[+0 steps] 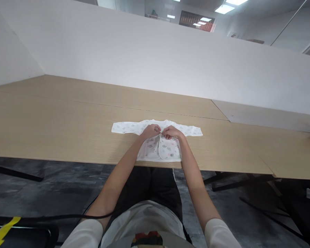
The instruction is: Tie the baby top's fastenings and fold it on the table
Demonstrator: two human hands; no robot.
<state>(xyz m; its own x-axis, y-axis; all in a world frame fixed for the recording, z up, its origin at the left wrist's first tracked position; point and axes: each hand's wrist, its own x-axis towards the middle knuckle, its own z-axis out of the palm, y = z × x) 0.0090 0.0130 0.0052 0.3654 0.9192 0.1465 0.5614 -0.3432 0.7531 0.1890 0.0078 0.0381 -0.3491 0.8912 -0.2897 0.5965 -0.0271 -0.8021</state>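
- Wht printed shirt [170,151] spread on tbl [67,134], sleeves [125,127] out L–R, hem [158,160] by near tbl edge.
- Front edge [159,148] runs hemward from btwn L hand [152,131] & R hand [172,131], abt equally near.
- Fingers of both pinch shirt; snap or cloth, can't tell.

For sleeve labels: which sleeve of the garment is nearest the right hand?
The sleeve on the person's right, spread beyond the right hand; the other sleeve lies past the left hand.

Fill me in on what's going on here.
A person's left hand and right hand are close together at the front of a small white printed garment. It lies on the table with its sleeves spread to either side. Exactly what the fingertips grip is too small to tell.
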